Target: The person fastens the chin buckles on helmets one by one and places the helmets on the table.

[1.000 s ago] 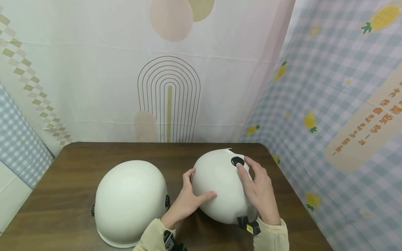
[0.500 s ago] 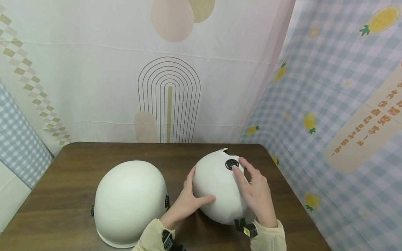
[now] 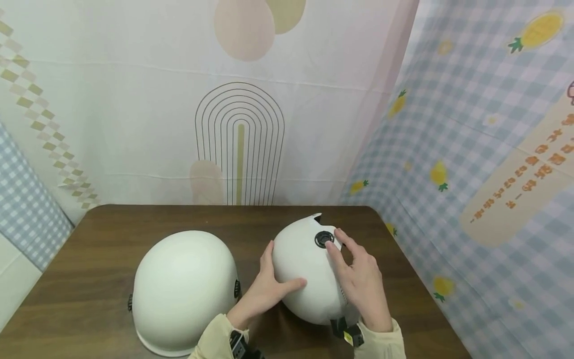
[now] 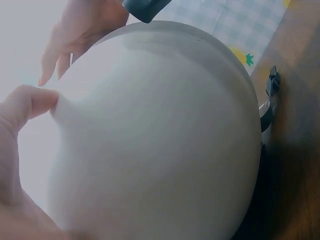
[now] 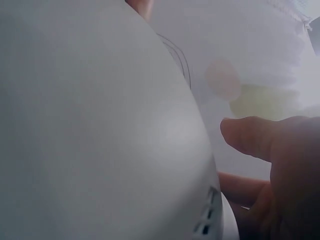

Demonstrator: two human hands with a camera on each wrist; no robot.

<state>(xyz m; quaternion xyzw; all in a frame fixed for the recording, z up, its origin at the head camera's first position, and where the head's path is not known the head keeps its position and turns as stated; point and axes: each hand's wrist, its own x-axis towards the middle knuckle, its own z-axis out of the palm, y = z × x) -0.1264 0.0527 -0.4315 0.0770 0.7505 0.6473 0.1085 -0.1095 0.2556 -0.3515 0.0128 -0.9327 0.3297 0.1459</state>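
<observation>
Head view: left hand (image 3: 263, 291) grips tilted helmet (image 3: 301, 263); right hand (image 3: 362, 280) touches it, grip unclear.

Underside of held helmet (image 3: 302, 264) was hidden in head view. Right sleeve (image 3: 381, 344) ran off bottom edge; orange lettering (image 3: 529, 185) too small to read. Right wrist view cropped right hand (image 5: 292, 175).
</observation>
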